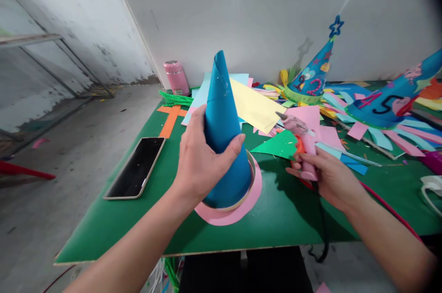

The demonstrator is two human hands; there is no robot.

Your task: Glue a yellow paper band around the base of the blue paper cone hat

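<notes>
A blue paper cone (224,118) stands upright on the green table, its tip pointing up. Round its base lies a pink paper ring (221,217), with a pale band between the ring and the cone. My left hand (203,155) is wrapped round the cone's middle, thumb at the front right. To the right, my right hand (328,173) grips a pink glue gun (299,133) by its handle, above the table. The gun's nozzle points up and left, apart from the cone. A black cord hangs down from the handle.
A phone (136,169) lies left of the cone on the green table (138,219). Behind stand a pink bottle (176,78) and coloured paper sheets (255,104). Decorated blue hats (312,74) and paper strips occupy the right side. A red cord runs along the right.
</notes>
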